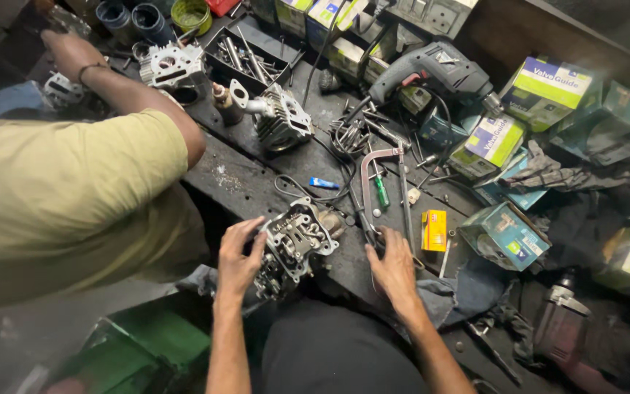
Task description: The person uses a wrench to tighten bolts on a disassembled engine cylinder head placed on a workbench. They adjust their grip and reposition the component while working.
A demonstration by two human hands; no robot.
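Grey drill (432, 73), hacksaw (380, 171), small yellow box (434, 230)

Dark, greasy workbench (257, 182), cluttered, dim light, shadowed floor

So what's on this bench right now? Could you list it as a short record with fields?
Setting: cluttered dark workbench, seen from above
Left hand: grips the side of a greasy engine cylinder head
Right hand: rests flat on the bench, fingers by a hacksaw
Nearby: green-handled screwdriver, small yellow box, electric drill, finned cylinder
Other person: arm in olive sleeve reaching to the far left
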